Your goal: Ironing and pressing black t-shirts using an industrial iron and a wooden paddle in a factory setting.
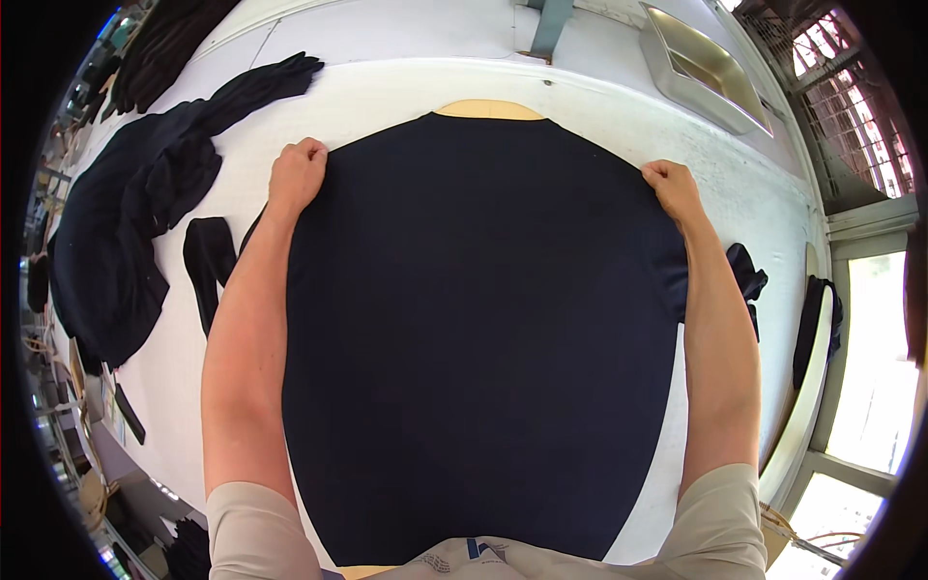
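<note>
A dark navy sweater (483, 319) lies spread flat on the white table (387, 85) in front of me. Inside its neck opening shows the rounded edge of a tan board (490, 109), and a strip of the same colour peeks out at the hem. My left hand (298, 176) pinches the sweater at its left shoulder edge. At the opposite shoulder edge, my right hand (674, 188) has its fingers closed on the fabric. Sleeves stick out past both forearms; the left sleeve (207, 261) is folded and partly hidden by my arm.
A crumpled pile of dark garments (126, 213) covers the table's left side. At the back right stands a shallow metal tray (706, 68). More dark cloth (164, 43) lies at the far left. A window frame (870, 232) borders the right side.
</note>
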The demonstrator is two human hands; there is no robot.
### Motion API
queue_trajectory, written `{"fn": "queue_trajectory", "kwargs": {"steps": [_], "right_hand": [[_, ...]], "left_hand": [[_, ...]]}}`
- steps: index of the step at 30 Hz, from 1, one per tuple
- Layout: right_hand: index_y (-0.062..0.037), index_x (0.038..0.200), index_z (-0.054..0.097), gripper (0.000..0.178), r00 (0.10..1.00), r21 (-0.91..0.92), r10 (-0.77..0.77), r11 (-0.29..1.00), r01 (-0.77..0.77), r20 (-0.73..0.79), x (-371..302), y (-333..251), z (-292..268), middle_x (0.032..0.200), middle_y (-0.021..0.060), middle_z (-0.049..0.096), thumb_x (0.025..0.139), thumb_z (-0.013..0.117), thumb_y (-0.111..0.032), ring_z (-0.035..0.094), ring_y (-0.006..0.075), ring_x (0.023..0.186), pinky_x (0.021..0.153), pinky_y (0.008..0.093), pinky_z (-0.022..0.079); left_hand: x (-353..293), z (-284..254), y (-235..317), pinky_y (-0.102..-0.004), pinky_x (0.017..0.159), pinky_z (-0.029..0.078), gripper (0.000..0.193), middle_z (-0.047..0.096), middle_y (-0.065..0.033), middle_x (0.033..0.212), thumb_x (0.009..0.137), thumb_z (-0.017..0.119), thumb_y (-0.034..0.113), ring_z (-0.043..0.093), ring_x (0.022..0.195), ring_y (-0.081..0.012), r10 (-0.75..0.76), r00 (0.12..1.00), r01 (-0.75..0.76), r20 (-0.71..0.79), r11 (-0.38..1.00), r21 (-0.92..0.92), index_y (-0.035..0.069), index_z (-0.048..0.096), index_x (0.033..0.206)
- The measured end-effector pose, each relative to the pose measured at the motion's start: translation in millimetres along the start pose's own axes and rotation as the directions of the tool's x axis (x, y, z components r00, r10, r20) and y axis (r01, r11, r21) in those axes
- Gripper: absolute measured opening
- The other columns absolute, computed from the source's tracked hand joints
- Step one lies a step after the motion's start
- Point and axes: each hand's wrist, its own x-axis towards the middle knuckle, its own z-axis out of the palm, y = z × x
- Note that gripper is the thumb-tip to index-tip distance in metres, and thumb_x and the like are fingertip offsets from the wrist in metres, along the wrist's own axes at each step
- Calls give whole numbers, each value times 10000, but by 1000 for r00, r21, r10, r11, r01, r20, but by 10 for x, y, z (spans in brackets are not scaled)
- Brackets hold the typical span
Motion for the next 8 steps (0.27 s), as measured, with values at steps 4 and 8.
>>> {"fn": "queue_trajectory", "kwargs": {"steps": [4, 8], "right_hand": [[-45, 1040, 787, 262, 998, -94, -26, 995, 21, -51, -130, -171, 26, 969, 174, 773, 945, 671, -259, 737, 321, 944, 855, 417, 553], [-33, 1148, 746, 268, 935, -256, -325, 924, 283, -141, -504, -11, -234, 1101, 210, 721, 962, 671, -211, 701, 353, 1051, 920, 429, 534]], "left_hand": [[-47, -11, -49, -543, 850, 546, 213, 707, -231, 1011, 989, 591, 236, 674, 917, -461, 23, 999, -18, -39, 990, 143, 77, 728, 1029], [-63, 24, 300, -527, 866, 551, 212, 713, -205, 1042, 993, 600, 251, 674, 975, -436, -43, 999, 40, 6, 975, 217, 94, 723, 1065]]}}
